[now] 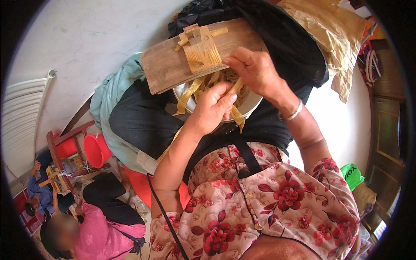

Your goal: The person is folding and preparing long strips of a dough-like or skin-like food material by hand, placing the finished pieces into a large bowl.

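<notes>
Between the thumb and fingers of my left hand (214,105) is a yellowish dried leaf strip (238,117), whose loose end hangs down over a white bucket's rim (255,109). My right hand (256,70) is pinched at the strip's upper part, just above and to the right of the left hand; its fingertips partly hide what they grip. More crumpled strips (188,97) lie in the bucket and over its edge. Across the far side of the bucket rests a wooden board (165,65), with a smaller wooden block (202,53) on it and short strip pieces (219,31) at the block.
Black plastic (286,42) and brown paper (338,39) lie beyond the board at the right. At the lower left, a person in pink (104,234) and another in blue (42,191) sit near a red bucket (97,151) and a wooden frame (61,139). A radiator (24,123) is on the left.
</notes>
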`<state>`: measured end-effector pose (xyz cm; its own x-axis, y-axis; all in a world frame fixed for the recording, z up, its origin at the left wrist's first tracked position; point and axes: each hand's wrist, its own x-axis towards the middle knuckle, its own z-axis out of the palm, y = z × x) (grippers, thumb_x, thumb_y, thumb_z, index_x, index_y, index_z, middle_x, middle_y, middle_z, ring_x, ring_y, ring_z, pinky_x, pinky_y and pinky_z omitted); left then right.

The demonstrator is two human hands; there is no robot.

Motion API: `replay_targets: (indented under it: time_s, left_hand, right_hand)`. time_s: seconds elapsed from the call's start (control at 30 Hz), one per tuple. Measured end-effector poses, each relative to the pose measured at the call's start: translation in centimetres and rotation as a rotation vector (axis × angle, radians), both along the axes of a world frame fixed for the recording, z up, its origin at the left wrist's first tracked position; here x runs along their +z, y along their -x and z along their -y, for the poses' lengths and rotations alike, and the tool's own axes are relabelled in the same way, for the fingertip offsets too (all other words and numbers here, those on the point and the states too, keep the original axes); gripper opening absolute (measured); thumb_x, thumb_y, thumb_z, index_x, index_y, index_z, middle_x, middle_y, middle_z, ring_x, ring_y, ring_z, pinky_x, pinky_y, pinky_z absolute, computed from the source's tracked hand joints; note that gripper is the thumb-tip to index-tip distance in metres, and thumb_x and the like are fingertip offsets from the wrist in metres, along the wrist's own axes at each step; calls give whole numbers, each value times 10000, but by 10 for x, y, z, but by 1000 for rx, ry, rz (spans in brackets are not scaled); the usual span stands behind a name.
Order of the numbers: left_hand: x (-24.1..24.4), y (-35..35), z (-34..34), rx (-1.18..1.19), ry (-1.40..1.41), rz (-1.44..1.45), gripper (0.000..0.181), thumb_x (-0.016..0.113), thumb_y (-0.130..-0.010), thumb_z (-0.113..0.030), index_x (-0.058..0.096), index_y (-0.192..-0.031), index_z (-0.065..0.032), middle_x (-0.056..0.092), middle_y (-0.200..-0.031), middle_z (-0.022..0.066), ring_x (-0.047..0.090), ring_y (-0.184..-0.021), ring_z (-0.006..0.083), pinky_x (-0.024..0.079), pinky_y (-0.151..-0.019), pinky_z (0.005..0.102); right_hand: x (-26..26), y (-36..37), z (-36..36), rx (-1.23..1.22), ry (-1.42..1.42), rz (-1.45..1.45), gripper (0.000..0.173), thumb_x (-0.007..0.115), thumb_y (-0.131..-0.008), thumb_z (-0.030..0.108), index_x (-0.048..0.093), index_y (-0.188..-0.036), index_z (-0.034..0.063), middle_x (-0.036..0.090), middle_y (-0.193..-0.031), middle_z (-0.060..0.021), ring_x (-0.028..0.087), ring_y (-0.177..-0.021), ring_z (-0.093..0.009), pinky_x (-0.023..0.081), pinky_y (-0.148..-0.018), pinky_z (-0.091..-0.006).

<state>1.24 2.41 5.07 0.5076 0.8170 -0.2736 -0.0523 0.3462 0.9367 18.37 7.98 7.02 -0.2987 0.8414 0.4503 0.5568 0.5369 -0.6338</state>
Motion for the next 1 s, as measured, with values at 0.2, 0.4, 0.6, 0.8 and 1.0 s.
replay_targets:
  time_s: [0.2,0.4,0.6,0.8,1.0]
  left_hand:
    - [81,16,-2,7,-905,-407,149,596,-891,-118,650,-921,17,641,-772,93,607,-645,182,471,-595,298]
    - [115,-1,15,-54,-800,198,408,649,-852,-380,680,-871,26,675,-718,110,619,-551,213,464,-530,301]
    - [71,-8,16,123,-494,260,334,528,-964,-247,555,-1138,38,654,-914,70,627,-816,136,491,-717,252]
    - [22,-27,7,239,-166,284,300,522,-954,-110,503,-1231,4,583,-979,20,522,-912,64,430,-823,207]
    - [-22,-13,0,126,49,321,249,515,-958,-109,545,-1191,-27,576,-816,-29,549,-727,79,449,-602,256]
  right_hand:
    - [45,-20,38,400,280,132,211,649,-859,160,588,-710,22,557,-578,-147,574,-495,-285,447,-459,-365]
    - [94,-22,89,1069,600,-633,178,587,-924,119,657,-937,-44,687,-875,-169,676,-711,-197,529,-599,-290]
    - [69,6,70,469,428,-925,249,566,-935,103,619,-1118,-57,676,-886,-132,653,-745,-160,529,-658,-260]
    - [-1,14,42,-90,154,-278,238,591,-873,32,678,-1093,57,666,-770,-75,627,-672,-109,492,-602,-239]
    - [-22,4,33,-199,-95,67,45,627,-778,84,648,-817,76,587,-644,-99,602,-590,-267,460,-532,-357]
